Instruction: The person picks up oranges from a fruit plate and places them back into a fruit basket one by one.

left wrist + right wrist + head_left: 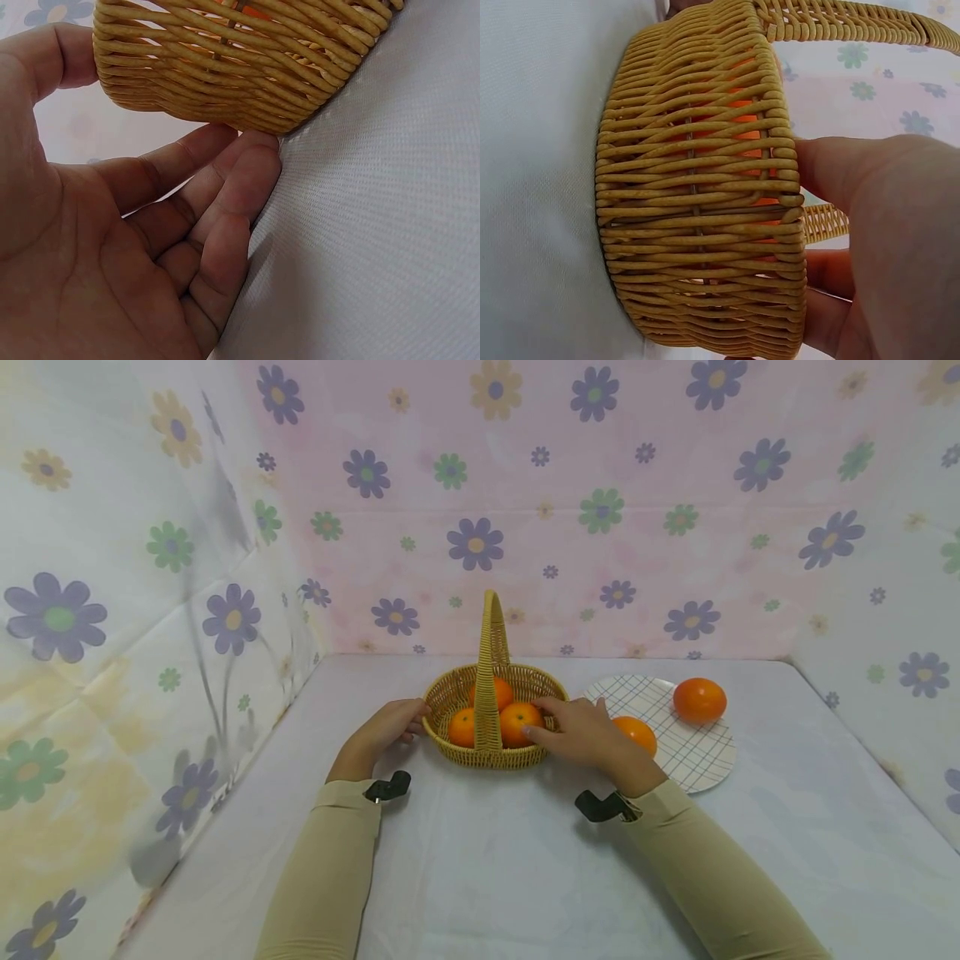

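Observation:
A woven wicker basket (491,760) with a tall arched handle stands on the table and holds three oranges. My left hand (385,731) grips the basket's left end. In the left wrist view its thumb lies against the rim, and curled fingers (247,180) touch the wall low down by the cloth. Over the right rim reaches my right hand (588,735), thumb and fingers around the orange (517,724) at the basket's right. Two more oranges, one behind (497,693) and one at the left (462,727), lie beside it. The wicker wall hides the fingertips in the right wrist view.
A round white plate (701,764) with a checked pattern lies right of the basket. On it are an orange (636,735), partly behind my right hand, and a redder orange-coloured fruit (700,700). Flowered cloth walls (480,543) surround the white-covered table (480,860).

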The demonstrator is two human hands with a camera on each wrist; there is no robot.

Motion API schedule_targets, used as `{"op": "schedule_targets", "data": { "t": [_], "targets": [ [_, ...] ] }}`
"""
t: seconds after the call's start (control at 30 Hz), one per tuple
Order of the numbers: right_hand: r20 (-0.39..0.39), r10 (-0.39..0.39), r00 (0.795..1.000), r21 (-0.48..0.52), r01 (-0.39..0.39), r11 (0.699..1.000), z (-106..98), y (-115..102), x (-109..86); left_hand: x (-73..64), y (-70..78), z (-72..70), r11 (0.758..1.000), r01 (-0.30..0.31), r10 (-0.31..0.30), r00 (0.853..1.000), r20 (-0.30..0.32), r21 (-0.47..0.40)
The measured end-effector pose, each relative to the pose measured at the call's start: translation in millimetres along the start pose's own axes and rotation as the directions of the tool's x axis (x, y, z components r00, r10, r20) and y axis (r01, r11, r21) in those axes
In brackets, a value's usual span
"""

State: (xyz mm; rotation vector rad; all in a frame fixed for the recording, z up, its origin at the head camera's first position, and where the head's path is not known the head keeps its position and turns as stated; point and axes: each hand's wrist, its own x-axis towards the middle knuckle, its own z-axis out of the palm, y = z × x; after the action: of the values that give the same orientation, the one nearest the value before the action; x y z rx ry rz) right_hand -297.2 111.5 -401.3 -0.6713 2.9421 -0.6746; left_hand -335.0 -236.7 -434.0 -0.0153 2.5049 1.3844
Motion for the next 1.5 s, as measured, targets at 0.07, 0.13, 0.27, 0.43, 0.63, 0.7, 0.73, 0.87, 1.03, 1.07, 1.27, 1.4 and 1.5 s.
{"op": "schedule_targets", "data": {
  "t": [0.07, 0.13, 0.27, 0.43, 0.63, 0.7, 0.73, 0.87, 1.03, 1.07, 1.27, 1.4, 1.5],
  "targets": [
    [0.002, 0.002, 1.000, 0.011, -0.002, 1.000, 0.1, 1.3, 0.5, 0.5, -0.1, 0.1, 1.000, 0.001, -0.001, 1.000, 0.002, -0.004],
    [0.001, 0.006, 1.000, 0.022, -0.006, 1.000, 0.1, 2.3, 0.9, 1.0, -0.3, 0.2, 1.000, 0.000, 0.000, 1.000, 0.005, -0.004],
    [-0.012, 0.006, 1.000, 0.046, -0.006, 0.999, -0.1, 4.4, 1.1, 1.1, -0.8, 0.6, 1.000, 0.005, -0.005, 1.000, 0.002, -0.008],
    [-0.033, 0.008, 0.999, 0.089, -0.005, 0.996, -2.3, 6.2, 0.8, 0.0, -0.8, 0.6, 1.000, 0.008, -0.008, 1.000, -0.005, -0.002],
    [-0.024, 0.052, 0.998, 0.167, -0.047, 0.985, -7.0, 8.8, -0.7, -0.5, -0.1, -0.2, 1.000, -0.001, 0.001, 1.000, -0.003, 0.003],
    [-0.021, 0.059, 0.998, 0.185, -0.054, 0.981, -9.6, 9.2, -1.8, -0.9, 0.2, -0.3, 1.000, 0.001, -0.001, 1.000, -0.002, 0.001],
    [-0.024, 0.062, 0.998, 0.187, -0.057, 0.981, -10.8, 9.6, -2.1, -0.9, 0.2, -0.4, 1.000, 0.001, -0.001, 1.000, -0.001, -0.001],
    [-0.042, 0.056, 0.998, 0.178, -0.048, 0.983, -17.0, 14.0, -2.9, -1.0, 0.0, -0.3, 1.000, 0.004, -0.004, 1.000, 0.003, -0.006],
    [-0.042, 0.057, 0.998, 0.183, -0.048, 0.982, -28.5, 24.4, -5.5, -0.5, 0.5, -0.4, 1.000, -0.002, 0.002, 1.000, 0.004, 0.002],
    [-0.038, 0.058, 0.998, 0.186, -0.049, 0.981, -31.5, 25.9, -6.4, -0.3, 0.5, -0.4, 1.000, -0.003, 0.003, 1.000, 0.003, 0.003],
    [-0.022, 0.092, 0.996, 0.167, -0.087, 0.982, -47.2, 35.3, -11.4, 1.5, -1.1, -0.6, 1.000, 0.005, -0.005, 1.000, 0.003, -0.009],
    [-0.010, 0.110, 0.994, 0.155, -0.108, 0.982, -54.5, 42.0, -14.1, 1.7, -1.4, -0.8, 1.000, 0.007, -0.007, 1.000, 0.005, -0.014],
    [-0.007, 0.111, 0.994, 0.147, -0.109, 0.983, -58.9, 47.7, -15.5, 1.9, -1.4, -0.7, 1.000, 0.006, -0.006, 1.000, 0.004, -0.009]
  ]
}}
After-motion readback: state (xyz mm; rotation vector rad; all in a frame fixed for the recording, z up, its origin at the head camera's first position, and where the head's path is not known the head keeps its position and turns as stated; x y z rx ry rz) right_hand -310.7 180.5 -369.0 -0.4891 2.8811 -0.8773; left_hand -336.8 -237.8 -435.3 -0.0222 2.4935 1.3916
